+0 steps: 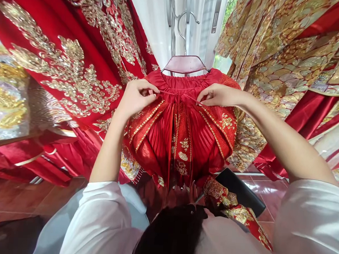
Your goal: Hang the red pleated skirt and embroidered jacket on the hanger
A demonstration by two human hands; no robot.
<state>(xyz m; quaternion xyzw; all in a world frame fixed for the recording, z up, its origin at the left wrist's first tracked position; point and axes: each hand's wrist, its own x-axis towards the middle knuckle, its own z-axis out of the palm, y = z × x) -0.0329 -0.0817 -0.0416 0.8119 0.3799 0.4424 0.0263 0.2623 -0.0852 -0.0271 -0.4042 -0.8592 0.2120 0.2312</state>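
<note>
In front of me a red pleated garment point(163, 132), which looks like a skirt, hangs with its gathered elastic band at the top. Gold embroidery and beaded trim run down its panels. A hanger point(185, 63) with a metal hook and a pinkish middle piece supports it. Thin red cord point(171, 93) crosses the front just below the band. At the left of the band, my left hand point(139, 95) pinches one part of this cord. On the other side my right hand point(209, 95) pinches the cord too, fingers bent, close against the fabric.
Red cloth with gold sequins point(67, 61) hangs at the left. Gold patterned garments point(264, 48) hang at the right. A grey chair point(59, 216) stands lower left. Below the skirt are red-gold cloth point(239, 210) and a black flat object point(242, 191) over the tiled floor point(260, 188).
</note>
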